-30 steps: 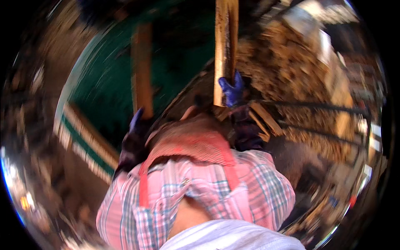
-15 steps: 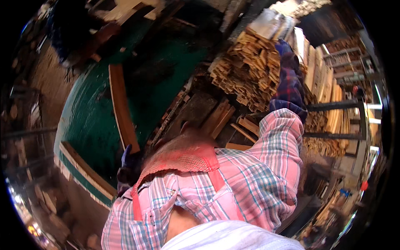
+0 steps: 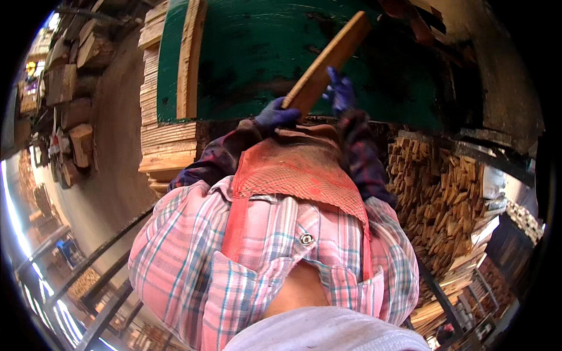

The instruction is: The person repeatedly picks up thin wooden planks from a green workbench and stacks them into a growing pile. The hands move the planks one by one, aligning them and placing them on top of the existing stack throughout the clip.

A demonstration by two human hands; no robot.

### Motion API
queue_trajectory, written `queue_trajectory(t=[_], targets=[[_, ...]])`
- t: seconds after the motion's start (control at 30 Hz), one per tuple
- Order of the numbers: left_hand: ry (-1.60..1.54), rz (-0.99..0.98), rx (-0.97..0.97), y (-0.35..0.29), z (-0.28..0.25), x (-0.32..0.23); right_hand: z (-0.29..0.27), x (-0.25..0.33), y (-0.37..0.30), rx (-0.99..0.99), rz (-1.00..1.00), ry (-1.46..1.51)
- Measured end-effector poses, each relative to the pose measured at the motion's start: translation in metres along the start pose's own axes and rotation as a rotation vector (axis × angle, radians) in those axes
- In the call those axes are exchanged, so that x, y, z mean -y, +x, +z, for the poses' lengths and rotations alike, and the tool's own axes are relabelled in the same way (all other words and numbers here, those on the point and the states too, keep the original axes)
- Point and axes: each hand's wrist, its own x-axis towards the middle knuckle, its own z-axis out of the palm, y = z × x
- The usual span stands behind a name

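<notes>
Fingers of left hand [image 3: 275, 114] curled around wooden board [image 3: 328, 61], right hand [image 3: 341, 90] fingers spread touching it, green table [image 3: 263, 52] beneath.

Green table [image 3: 246, 52], blue-gloved left hand [image 3: 275, 114], pink plaid shirt [image 3: 193, 257], red apron [image 3: 293, 169]

A green worktable [image 3: 263, 52] carries the work. One long wooden slat [image 3: 190, 58] lies flat along its left side. Stacked boards [image 3: 167, 149] sit against its near-left edge.

Rough bare wooden plank [image 3: 329, 61], matt green painted table [image 3: 257, 52], cloth gloves on hands [image 3: 275, 114], woven red apron [image 3: 293, 169]
</notes>
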Motion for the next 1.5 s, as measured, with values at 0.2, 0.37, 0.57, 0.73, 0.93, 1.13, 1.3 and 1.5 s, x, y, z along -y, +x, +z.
queue_trajectory(t=[0.2, 0.37, 0.57, 0.73, 0.93, 1.13, 1.3, 1.5], targets=[[0.155, 0.474, -0.522, -0.051, -0.096, -0.021, 0.123, -0.015, 0.01, 0.148, 0.068, 0.239], [0.803, 0.199, -1.111, -0.08, -0.227, -0.039, 0.239, -0.063, 0.014, 0.292, -0.032, 0.014], [0.767, 0.084, -1.25, -0.059, -0.245, -0.036, 0.361, -0.102, -0.008, 0.975, -0.532, -0.302], [0.971, 0.023, -1.178, -0.051, -0.234, -0.041, 0.263, -0.056, 0.017, 0.726, -0.042, -0.387], [1.251, -0.051, -1.202, -0.039, -0.227, -0.054, -0.026, 0.008, 0.046, 0.027, -0.025, 0.13], [1.202, 0.365, -0.842, 0.093, -0.16, -0.084, -0.258, 0.043, -0.002, -0.775, 0.057, 0.32], [1.237, 0.293, -0.267, 0.262, 0.028, -0.102, -0.303, 0.061, 0.001, -0.788, 0.119, 0.389], [1.153, 0.335, -0.003, 0.384, 0.205, -0.118, -0.295, 0.085, 0.041, -0.676, 0.096, 0.432]])
